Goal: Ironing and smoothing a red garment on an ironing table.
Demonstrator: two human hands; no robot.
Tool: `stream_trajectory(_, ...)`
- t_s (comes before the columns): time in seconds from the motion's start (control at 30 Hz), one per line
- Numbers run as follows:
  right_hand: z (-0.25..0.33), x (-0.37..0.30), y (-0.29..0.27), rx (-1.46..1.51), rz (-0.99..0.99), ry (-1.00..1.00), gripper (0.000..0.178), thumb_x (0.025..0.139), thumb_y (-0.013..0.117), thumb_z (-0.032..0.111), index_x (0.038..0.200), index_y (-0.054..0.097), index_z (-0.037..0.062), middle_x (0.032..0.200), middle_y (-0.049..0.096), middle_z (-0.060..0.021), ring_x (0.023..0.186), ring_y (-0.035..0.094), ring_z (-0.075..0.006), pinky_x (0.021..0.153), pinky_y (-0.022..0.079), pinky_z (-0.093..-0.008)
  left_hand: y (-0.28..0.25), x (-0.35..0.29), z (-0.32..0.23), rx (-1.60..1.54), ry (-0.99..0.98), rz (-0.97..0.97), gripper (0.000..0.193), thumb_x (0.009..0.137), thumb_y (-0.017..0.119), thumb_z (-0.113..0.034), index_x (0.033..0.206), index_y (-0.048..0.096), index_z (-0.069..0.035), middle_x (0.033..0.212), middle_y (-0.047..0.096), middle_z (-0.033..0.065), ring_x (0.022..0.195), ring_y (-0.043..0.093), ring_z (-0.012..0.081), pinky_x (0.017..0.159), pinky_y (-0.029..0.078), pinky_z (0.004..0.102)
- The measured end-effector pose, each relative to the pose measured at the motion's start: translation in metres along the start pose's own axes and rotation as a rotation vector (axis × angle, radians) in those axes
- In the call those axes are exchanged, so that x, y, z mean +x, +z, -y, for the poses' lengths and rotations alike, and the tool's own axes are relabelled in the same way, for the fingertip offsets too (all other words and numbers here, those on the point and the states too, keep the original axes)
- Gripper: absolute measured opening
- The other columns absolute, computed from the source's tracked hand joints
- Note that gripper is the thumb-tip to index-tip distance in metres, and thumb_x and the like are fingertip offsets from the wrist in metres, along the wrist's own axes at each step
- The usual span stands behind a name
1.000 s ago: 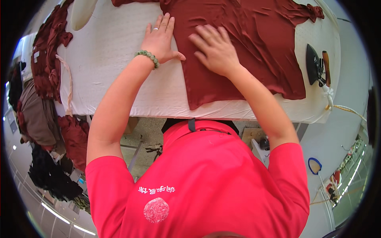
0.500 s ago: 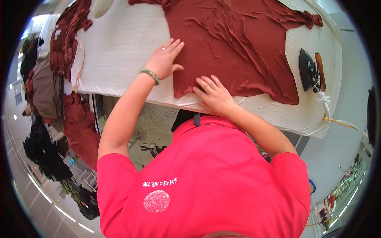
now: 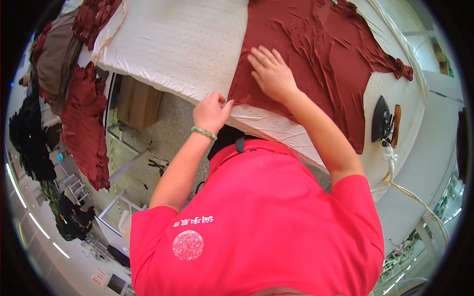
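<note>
A dark red top (image 3: 316, 64) lies spread and wrinkled on the white-covered table (image 3: 173, 54), its hem towards me. At its near left corner my left hand (image 3: 212, 113) has its fingers curled in, with thumb and fingertips closed on the hem corner. My right hand (image 3: 271, 74) rests flat on the fabric near its left edge, fingers stretched out, holding nothing. On the right of the table an iron (image 3: 381, 119) with a brown handle stands apart from the top.
A cord (image 3: 414, 197) runs from the iron off the right side. Dark red garments (image 3: 86, 128) and a brown one (image 3: 58, 59) hang at the left. A cardboard box (image 3: 139, 103) sits beneath the table, near metal frame bars (image 3: 128, 165).
My left hand has gone from lying flat at the top's left edge to curling at its near corner. My right hand has moved from the hem farther up the fabric. The view has turned.
</note>
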State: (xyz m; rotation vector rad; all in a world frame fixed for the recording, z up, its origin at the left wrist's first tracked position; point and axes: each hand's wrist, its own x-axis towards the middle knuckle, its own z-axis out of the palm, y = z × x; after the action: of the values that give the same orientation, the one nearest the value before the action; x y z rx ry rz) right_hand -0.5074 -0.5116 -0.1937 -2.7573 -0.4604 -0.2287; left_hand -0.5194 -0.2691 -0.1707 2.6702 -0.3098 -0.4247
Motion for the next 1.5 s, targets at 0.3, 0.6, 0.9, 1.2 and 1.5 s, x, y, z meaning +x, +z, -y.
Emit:
stream_trajectory(0.3,0.025,0.022,0.036,-0.163,0.032,0.129,0.077,0.098,0.052,0.052,0.154,0.036,0.0008,0.163,0.031,-0.0157,0.152,0.026,-0.0310,0.123,0.017,-0.0497,0.002,-0.009,0.002,-0.092,-0.069,-0.039,0.025,0.087,0.068,-0.033,0.087,0.067,-0.007,0.086,0.071,0.0128,0.079,0.070,0.0333,0.070,0.056,0.0461)
stream_trajectory(0.6,0.033,0.028,0.042,-0.197,0.004,0.191,0.080,0.097,0.053,0.055,0.154,0.036,0.0010,0.162,0.031,-0.0168,0.151,0.027,-0.0325,0.122,0.018,-0.0531,0.000,0.002,-0.006,0.018,-0.014,0.036,0.023,0.086,0.065,-0.027,0.085,0.066,-0.004,0.084,0.071,0.0164,0.077,0.071,0.0351,0.069,0.057,0.0470)
stream_trajectory(0.9,0.037,0.028,0.045,-0.209,0.004,0.232,0.080,0.097,0.053,0.056,0.153,0.037,0.0007,0.162,0.032,-0.0171,0.151,0.028,-0.0327,0.122,0.018,-0.0537,0.001,0.011,0.005,-0.057,-0.104,0.178,0.022,0.086,0.066,-0.027,0.087,0.069,-0.005,0.083,0.072,0.0164,0.082,0.072,0.0346,0.073,0.057,0.0469)
stream_trajectory(1.2,0.040,0.018,0.044,-0.166,-0.013,0.226,0.080,0.095,0.056,0.055,0.152,0.039,0.0005,0.161,0.032,-0.0170,0.151,0.027,-0.0329,0.122,0.017,-0.0541,-0.003,0.008,0.024,-0.287,-0.193,0.243,0.024,0.088,0.070,-0.029,0.089,0.071,-0.005,0.081,0.073,0.0133,0.078,0.071,0.0303,0.070,0.054,0.0419)
stream_trajectory(1.5,0.069,-0.004,0.019,0.015,0.070,0.256,0.085,0.088,0.067,0.056,0.152,0.041,0.0063,0.163,0.028,-0.0164,0.152,0.024,-0.0340,0.123,0.015,-0.0538,-0.016,0.016,0.014,-0.172,-0.177,0.272,0.023,0.088,0.070,-0.031,0.083,0.069,-0.008,0.082,0.072,0.0144,0.082,0.069,0.0349,0.072,0.054,0.0465)
